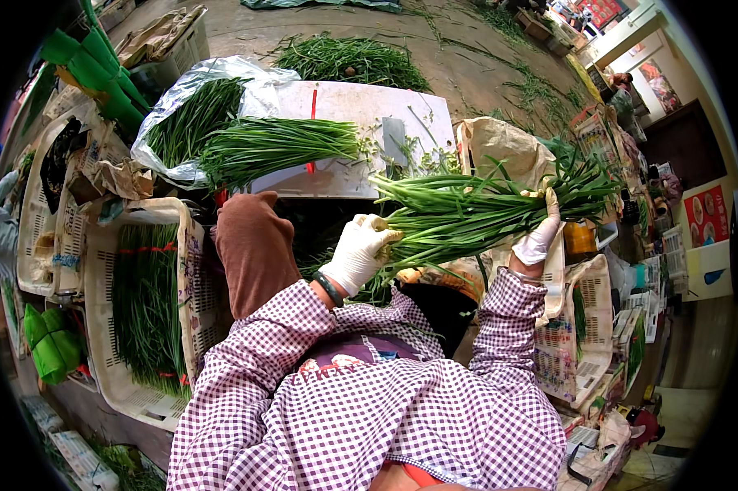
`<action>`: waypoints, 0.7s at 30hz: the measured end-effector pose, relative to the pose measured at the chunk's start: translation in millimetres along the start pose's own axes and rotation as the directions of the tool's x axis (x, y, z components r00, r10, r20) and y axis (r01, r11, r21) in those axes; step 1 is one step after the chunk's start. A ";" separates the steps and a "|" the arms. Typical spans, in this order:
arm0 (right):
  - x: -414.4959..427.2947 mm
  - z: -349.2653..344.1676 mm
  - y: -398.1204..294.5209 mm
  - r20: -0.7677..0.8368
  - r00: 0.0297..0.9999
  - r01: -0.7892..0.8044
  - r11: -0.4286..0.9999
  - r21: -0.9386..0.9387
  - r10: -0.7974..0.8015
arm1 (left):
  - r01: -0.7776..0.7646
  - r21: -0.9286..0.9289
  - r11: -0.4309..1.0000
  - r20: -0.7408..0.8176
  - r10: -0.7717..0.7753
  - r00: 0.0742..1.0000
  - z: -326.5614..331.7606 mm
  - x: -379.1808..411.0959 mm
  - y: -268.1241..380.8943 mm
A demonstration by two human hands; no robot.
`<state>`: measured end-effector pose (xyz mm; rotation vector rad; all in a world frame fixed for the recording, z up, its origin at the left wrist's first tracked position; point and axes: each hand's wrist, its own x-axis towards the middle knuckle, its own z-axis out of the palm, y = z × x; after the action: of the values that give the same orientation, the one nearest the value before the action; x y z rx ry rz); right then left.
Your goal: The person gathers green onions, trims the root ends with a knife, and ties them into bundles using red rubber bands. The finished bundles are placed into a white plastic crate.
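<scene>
A loose bunch of garlic chives [467,202] lies sideways in front of my chest, cut stem ends to the left and leafy tips to the right. My right hand [539,224], in a white glove, grips it towards the leafy end. The gloved fingers of my left hand [360,251] are curled in a pinch at the lower stem ends. Beyond them, a second, neater bunch of chives [283,144] rests on a white board [344,101], partly over a clear plastic bag [255,77] holding more chives. Stem scraps and a flat grey metal piece [395,138] lie on the board.
A plastic crate [188,276] with red-banded chives stands at my left. More crates [593,307] line the right side. A heap of loose greens [353,64] lies on the floor past the board. My brown-clad knee [255,258] rises beside my left forearm.
</scene>
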<state>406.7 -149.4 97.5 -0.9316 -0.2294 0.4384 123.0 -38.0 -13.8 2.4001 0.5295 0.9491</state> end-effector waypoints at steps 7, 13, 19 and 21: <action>-10.2 5.4 -1.7 0.042 0.998 0.051 0.995 -0.089 -0.047 | -0.173 0.089 0.981 0.266 0.144 0.953 -2.7 -1.3 -6.0; -6.1 -11.4 -11.0 0.071 0.997 0.045 0.995 -0.090 -0.038 | -0.244 0.234 0.941 0.393 0.138 0.909 1.6 -18.0 -31.6; -22.2 -7.3 -30.6 0.006 1.000 0.027 0.999 -0.027 -0.027 | 0.036 0.501 0.865 0.587 -0.370 0.720 -11.5 -45.4 -45.3; -7.3 -27.0 -27.3 0.024 0.999 0.034 0.999 -0.031 -0.033 | 0.255 0.105 0.961 0.392 -0.276 0.877 -14.4 -38.8 -36.0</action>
<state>417.6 -186.4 104.0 -0.9522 -0.2734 0.4157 80.2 -24.9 -45.6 2.3939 0.7043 0.3084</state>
